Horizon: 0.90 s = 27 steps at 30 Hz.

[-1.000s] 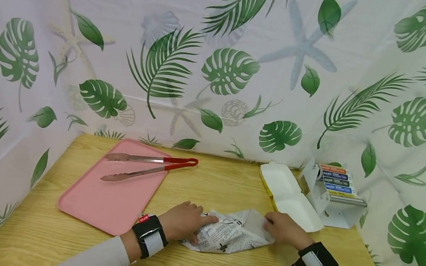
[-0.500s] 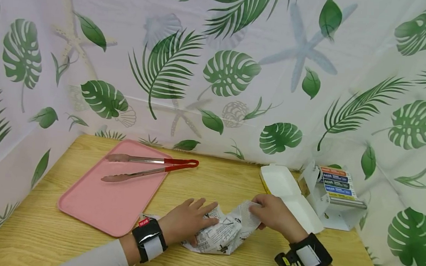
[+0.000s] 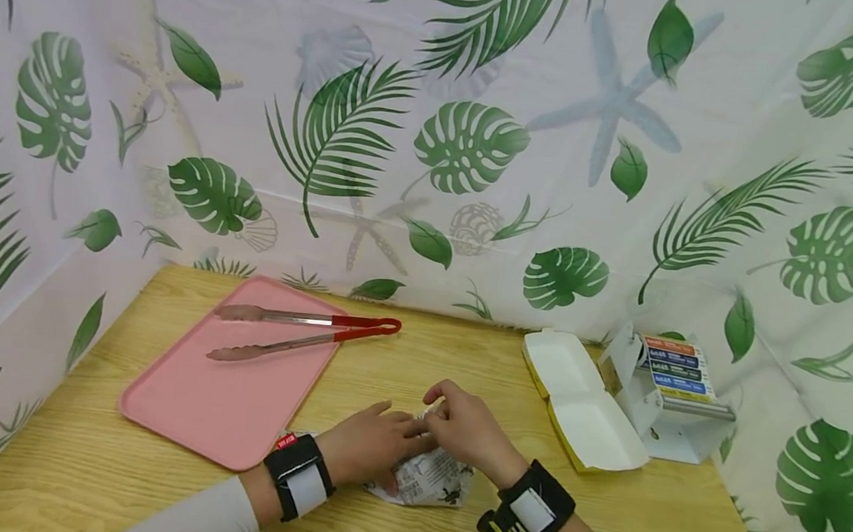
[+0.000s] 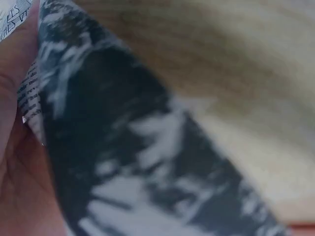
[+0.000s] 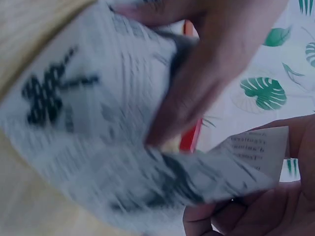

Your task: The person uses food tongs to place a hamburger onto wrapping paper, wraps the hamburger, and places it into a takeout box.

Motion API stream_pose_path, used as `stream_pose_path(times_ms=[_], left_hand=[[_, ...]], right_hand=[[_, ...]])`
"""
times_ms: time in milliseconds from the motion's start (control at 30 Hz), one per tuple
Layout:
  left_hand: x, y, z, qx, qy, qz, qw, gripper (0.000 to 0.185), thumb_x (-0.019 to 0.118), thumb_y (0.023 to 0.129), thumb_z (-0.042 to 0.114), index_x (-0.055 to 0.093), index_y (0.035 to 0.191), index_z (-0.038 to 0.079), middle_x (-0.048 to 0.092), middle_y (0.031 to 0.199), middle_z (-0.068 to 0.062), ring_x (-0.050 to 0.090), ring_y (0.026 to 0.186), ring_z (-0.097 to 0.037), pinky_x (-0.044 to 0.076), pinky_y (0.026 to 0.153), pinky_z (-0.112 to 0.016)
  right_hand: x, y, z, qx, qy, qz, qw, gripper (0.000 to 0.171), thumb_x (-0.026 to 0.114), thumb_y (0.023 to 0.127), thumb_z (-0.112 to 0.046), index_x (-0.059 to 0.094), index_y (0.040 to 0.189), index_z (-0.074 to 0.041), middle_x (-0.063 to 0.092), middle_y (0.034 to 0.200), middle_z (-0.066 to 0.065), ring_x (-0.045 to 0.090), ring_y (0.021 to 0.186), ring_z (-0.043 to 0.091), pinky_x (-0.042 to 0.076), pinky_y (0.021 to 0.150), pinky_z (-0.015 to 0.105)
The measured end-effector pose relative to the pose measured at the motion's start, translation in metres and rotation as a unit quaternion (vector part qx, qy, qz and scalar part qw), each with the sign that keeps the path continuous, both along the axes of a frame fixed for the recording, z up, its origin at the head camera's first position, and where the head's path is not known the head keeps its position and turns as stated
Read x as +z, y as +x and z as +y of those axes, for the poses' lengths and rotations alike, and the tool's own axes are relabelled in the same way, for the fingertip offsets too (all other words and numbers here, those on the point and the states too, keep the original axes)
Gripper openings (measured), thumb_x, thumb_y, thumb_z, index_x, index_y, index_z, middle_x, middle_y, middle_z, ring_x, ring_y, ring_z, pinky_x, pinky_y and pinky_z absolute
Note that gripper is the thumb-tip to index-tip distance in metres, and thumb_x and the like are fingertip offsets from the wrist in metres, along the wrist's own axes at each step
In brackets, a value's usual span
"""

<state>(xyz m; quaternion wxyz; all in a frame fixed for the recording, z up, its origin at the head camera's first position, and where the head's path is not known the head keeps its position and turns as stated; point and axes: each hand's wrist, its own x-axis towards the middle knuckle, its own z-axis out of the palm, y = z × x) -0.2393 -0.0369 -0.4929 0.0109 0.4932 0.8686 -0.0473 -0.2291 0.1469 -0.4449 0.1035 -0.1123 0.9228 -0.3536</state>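
Observation:
A sheet of newsprint-patterned wrapping paper (image 3: pixel 432 477) lies folded on the table in front of me. My left hand (image 3: pixel 367 445) holds its left part down, thumb on the near side and fingers across the top. The right hand (image 3: pixel 469 432) pinches a raised flap of the paper close to the left fingers. In the right wrist view that flap (image 5: pixel 256 157) stands between the right thumb and fingers, and the left hand (image 5: pixel 206 64) spans the folded paper. A blurred dark printed corner of the paper (image 4: pixel 113 123) fills much of the left wrist view. Anything inside the paper is hidden.
A pink tray (image 3: pixel 220 400) at the left bears red-handled tongs (image 3: pixel 301 331). At the right, a white-lined, yellow-sided takeout box (image 3: pixel 588 412) lies open beside a metal dispenser (image 3: pixel 668 394) with coloured labels. A leaf-print curtain (image 3: pixel 377 128) surrounds the table.
My right hand has moved left, folding the paper's right end over toward the left hand. The left hand has stayed in place on the paper.

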Motion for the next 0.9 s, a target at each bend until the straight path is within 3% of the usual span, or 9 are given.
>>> stream_pose_path(times_ms=[167,267,433,600,733,900], left_hand=[[-0.009,-0.008,-0.003,-0.018,0.063,-0.074,0.9951,0.071,0.079,0.081,0.050,0.059,0.142,0.019,0.057,0.135,0.001,0.059,0.118,-0.012,0.050,0.099,-0.030],[-0.013,-0.012,-0.005,-0.023,0.092,-0.115,0.9889,0.067,0.081,0.081,0.046,0.061,0.138,0.017,0.057,0.135,0.000,0.059,0.118,-0.012,0.049,0.098,-0.027],[-0.014,-0.014,-0.009,-0.007,0.125,-0.159,0.9794,0.079,0.085,0.079,0.044,0.052,0.145,0.013,0.058,0.138,0.000,0.057,0.124,-0.015,0.045,0.105,-0.031],[-0.013,-0.013,-0.012,0.027,0.135,-0.204,0.9692,0.091,0.085,0.079,0.047,0.042,0.150,0.009,0.057,0.141,-0.003,0.053,0.128,-0.020,0.044,0.107,-0.036],[-0.016,-0.013,-0.013,0.046,0.136,-0.216,0.9657,0.092,0.085,0.078,0.050,0.044,0.150,0.010,0.058,0.139,-0.001,0.052,0.128,-0.019,0.043,0.108,-0.037],[-0.018,-0.015,-0.014,0.056,0.138,-0.204,0.9675,0.095,0.085,0.076,0.053,0.045,0.151,0.010,0.058,0.140,-0.003,0.053,0.128,-0.019,0.043,0.108,-0.038]], right_hand=[[-0.017,0.004,-0.005,0.002,-0.053,-0.043,0.998,0.020,0.053,0.103,-0.009,0.057,0.119,0.001,0.061,0.075,0.002,0.053,0.063,0.016,0.042,0.058,0.030],[-0.022,0.006,-0.004,-0.003,-0.091,-0.069,0.993,0.024,0.051,0.106,-0.015,0.056,0.124,0.000,0.064,0.083,0.004,0.057,0.069,0.016,0.044,0.062,0.031],[-0.025,0.008,0.005,-0.025,-0.158,-0.112,0.981,0.042,0.042,0.110,-0.035,0.051,0.136,-0.003,0.063,0.095,0.006,0.059,0.088,0.018,0.045,0.080,0.035],[-0.034,0.012,0.016,0.018,-0.152,-0.094,0.984,0.031,0.048,0.109,-0.027,0.056,0.131,-0.006,0.061,0.098,0.005,0.056,0.091,0.018,0.043,0.082,0.033],[-0.040,0.015,0.018,0.038,-0.147,-0.067,0.986,0.026,0.050,0.109,-0.027,0.062,0.123,-0.008,0.063,0.110,0.005,0.057,0.100,0.019,0.046,0.085,0.033],[-0.039,0.020,0.020,0.021,-0.179,-0.086,0.980,0.038,0.039,0.112,-0.035,0.064,0.114,-0.007,0.062,0.118,0.006,0.054,0.112,0.020,0.043,0.095,0.037]])
